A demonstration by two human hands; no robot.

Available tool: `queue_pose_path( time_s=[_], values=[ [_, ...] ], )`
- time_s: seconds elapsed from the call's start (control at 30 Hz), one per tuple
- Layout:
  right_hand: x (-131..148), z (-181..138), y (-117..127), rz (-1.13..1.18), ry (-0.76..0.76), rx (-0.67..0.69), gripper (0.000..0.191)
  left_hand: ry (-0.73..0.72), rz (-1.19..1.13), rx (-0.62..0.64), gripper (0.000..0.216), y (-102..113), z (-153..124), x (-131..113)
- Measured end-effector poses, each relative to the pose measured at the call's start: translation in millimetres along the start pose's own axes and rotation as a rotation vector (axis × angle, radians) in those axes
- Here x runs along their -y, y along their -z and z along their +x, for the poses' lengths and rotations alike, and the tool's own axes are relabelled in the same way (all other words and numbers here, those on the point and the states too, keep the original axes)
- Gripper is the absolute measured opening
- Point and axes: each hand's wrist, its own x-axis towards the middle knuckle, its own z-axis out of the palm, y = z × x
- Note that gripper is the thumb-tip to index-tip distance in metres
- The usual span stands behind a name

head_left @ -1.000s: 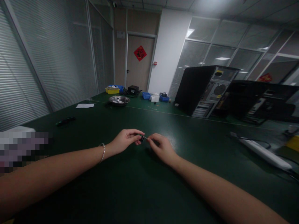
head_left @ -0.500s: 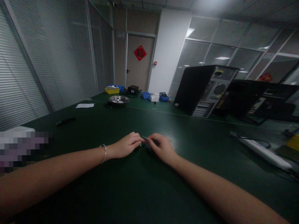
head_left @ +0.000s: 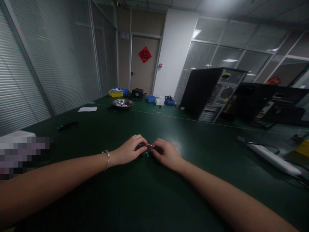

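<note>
My right hand (head_left: 167,152) is closed around a slim tool with a thin bright metal shaft (head_left: 151,146) and what looks like a dark handle, mostly covered by the fingers. The shaft points left, towards the fingertips of my left hand (head_left: 130,149). That hand is curled with thumb and fingers close together; what it may hold is hidden. Just below the gap between both hands, a small green piece (head_left: 147,154) shows at the tabletop, too small to name. A bracelet (head_left: 107,160) circles my left wrist.
The dark green table (head_left: 135,199) carries a metal bowl (head_left: 123,103), a sheet of paper (head_left: 87,109) and a dark object (head_left: 67,125) at left. Small blue bins (head_left: 151,99) stand at the back. To the right are a computer tower (head_left: 205,93) and a white power strip (head_left: 275,158).
The fingers of my left hand have arched up slightly. The tool's shaft now lies flatter and shows more, and the green piece has come into clearer view below the hands.
</note>
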Motion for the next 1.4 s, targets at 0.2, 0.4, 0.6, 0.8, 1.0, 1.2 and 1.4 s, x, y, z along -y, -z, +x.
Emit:
queue_pose_path(
  time_s=[0.2, 0.4, 0.6, 0.8, 1.0, 1.2, 1.4],
  values=[
    [1, -4, 3, -0.07, 0.076, 0.107, 0.022, 0.017, 0.093, 0.09, 0.045, 3, -2, 0],
    [2, -3, 2, -0.13, 0.104, 0.12, 0.02, 0.006, 0.026, 0.101, 0.035, 0, -2, 4],
    [-4, -3, -4, -0.064, 0.077, 0.051, 0.018, 0.023, -0.196, 0.042, 0.034, -5, 1, 14],
    [-5, -4, -5, 0.022, 0.057, -0.13, 0.018, 0.078, -0.479, 0.072, 0.038, -9, 3, 17],
    [2, -6, -3, -0.05, 0.091, -0.131, 0.02, 0.073, -0.479, 0.087, 0.038, -4, -1, 6],
    [5, -6, -3, -0.108, 0.145, -0.093, 0.02, 0.066, -0.333, 0.07, 0.042, -4, -3, 3],
    [4, -4, -4, -0.085, 0.132, -0.094, 0.02, 0.032, -0.279, 0.054, 0.041, -4, -2, 7]
  ],
)
